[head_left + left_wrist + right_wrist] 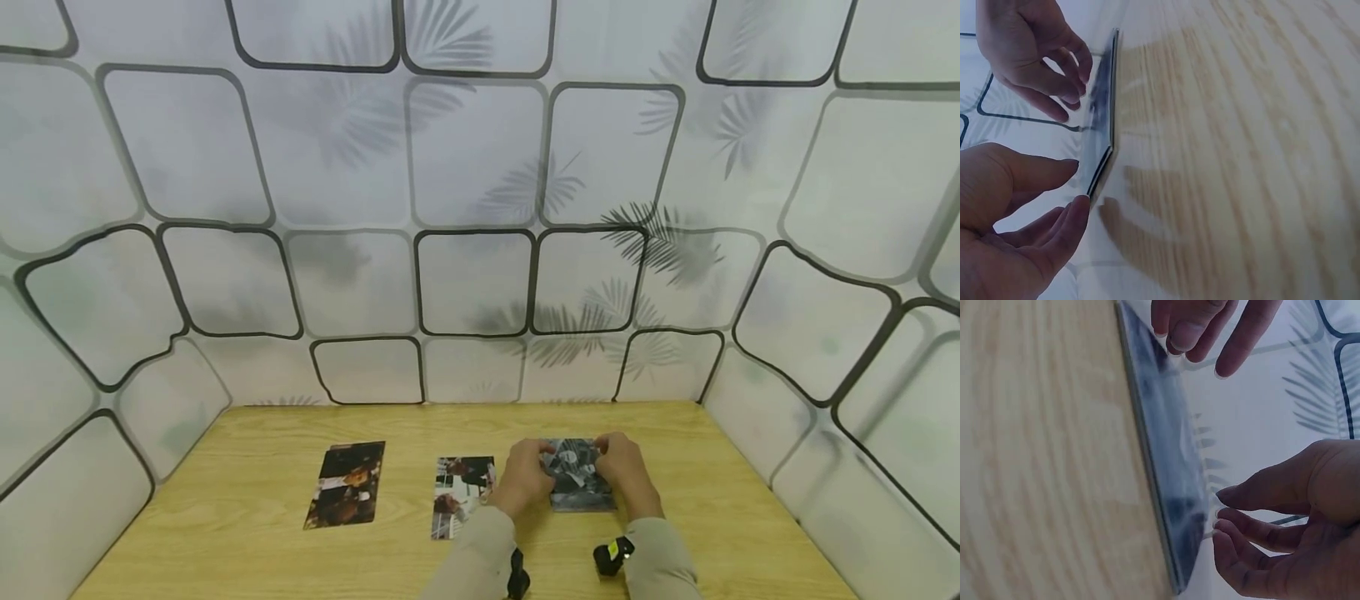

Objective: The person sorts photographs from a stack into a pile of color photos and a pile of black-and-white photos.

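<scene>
A black-and-white photo print (581, 479) lies on the wooden table between the two hands, its edge showing more than one layer in the left wrist view. My left hand (526, 473) is at its left side; there the fingertips (1080, 203) are right at the print's edge while the thumb stays apart above. On the opposite side is my right hand (624, 468), its thumb and loosely bent fingers (1225, 547) beside the print's edge with a gap between them. Neither hand pinches the print.
Left of the hands lies a second photo print (459, 492), partly overlapped by the left forearm in the head view. Farther left, dark-toned photo prints (347, 485) overlap one another. A patterned wall (480, 367) closes off the back and both sides of the table (247, 467).
</scene>
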Demonstrator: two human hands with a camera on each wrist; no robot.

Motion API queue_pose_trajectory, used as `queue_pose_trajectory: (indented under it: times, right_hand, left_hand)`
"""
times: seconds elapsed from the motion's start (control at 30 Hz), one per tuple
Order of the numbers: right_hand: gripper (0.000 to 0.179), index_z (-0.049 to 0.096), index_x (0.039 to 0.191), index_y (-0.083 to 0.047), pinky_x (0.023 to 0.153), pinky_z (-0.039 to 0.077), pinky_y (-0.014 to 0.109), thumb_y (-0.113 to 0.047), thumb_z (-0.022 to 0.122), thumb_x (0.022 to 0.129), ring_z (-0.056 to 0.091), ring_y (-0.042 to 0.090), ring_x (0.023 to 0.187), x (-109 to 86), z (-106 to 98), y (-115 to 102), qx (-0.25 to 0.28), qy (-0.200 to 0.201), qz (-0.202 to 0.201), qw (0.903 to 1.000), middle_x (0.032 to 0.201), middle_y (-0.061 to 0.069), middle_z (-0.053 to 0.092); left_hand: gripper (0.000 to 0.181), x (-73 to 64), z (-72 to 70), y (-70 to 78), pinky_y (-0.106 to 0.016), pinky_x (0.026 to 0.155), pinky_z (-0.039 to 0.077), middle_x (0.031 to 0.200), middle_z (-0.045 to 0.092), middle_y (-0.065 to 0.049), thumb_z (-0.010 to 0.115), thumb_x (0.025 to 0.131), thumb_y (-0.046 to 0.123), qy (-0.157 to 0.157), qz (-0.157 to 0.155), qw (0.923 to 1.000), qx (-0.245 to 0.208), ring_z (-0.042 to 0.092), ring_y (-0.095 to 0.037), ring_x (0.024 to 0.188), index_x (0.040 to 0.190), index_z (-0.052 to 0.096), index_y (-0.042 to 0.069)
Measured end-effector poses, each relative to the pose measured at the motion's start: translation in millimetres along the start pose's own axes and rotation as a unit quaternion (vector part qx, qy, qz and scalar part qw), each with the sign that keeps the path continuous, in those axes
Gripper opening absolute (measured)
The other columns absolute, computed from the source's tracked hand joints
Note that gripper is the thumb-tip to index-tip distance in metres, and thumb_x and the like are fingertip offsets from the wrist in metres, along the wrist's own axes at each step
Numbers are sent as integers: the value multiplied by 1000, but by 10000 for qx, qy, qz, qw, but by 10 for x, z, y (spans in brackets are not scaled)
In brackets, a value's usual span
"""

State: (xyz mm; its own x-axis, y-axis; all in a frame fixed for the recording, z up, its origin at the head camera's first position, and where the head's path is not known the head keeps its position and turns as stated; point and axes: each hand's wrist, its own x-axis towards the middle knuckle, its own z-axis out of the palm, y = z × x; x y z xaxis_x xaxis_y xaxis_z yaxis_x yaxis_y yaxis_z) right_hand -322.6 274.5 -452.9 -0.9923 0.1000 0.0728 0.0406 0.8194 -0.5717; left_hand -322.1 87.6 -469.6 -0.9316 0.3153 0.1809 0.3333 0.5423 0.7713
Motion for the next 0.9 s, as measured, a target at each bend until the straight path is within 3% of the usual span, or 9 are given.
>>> queue_pose_trajectory:
  times: [0.17,0.4,0.57,0.7,0.9]
  right_hand:
    - [43,66,126,11,83,57,50,5,59,84,64,47,111,-15,-30,-118,227,-26,90,9997,121,30,67]
    - [40,68,124,7,82,58,48,2,65,85,67,40,105,-30,38,-301,754,-103,-15,9971,116,26,70]
    - [39,70,121,6,76,58,44,1,66,83,69,34,95,-71,136,-465,968,-215,-171,9949,109,22,73]
    - [40,68,126,5,70,59,39,2,65,85,70,27,86,-94,194,-574,1245,-445,-146,9911,113,23,71]
    - [40,63,131,6,74,63,39,2,67,91,71,27,90,-145,289,-686,1896,-855,-11,9781,121,27,65]
  left_hand:
    - [45,-25,-59,37,-42,81,63,129,70,-20,78,79,-10,15,43,10000,-10,71,-35,104,123,72,-1]
    - [42,-115,-289,54,-41,80,62,130,62,-22,76,86,-6,-2,51,10000,-55,68,-38,108,127,69,2]
    - [44,-171,-475,-36,-45,83,61,131,62,-25,75,87,-6,-31,51,10000,-64,67,-41,110,130,67,1]
    - [44,-233,-625,-125,-50,85,60,132,61,-26,74,88,-6,-14,-17,10000,17,65,-43,112,131,66,2]
    - [45,-337,-853,-269,-52,85,61,131,62,-28,74,88,-5,150,-52,9994,320,66,-46,113,131,65,-1]
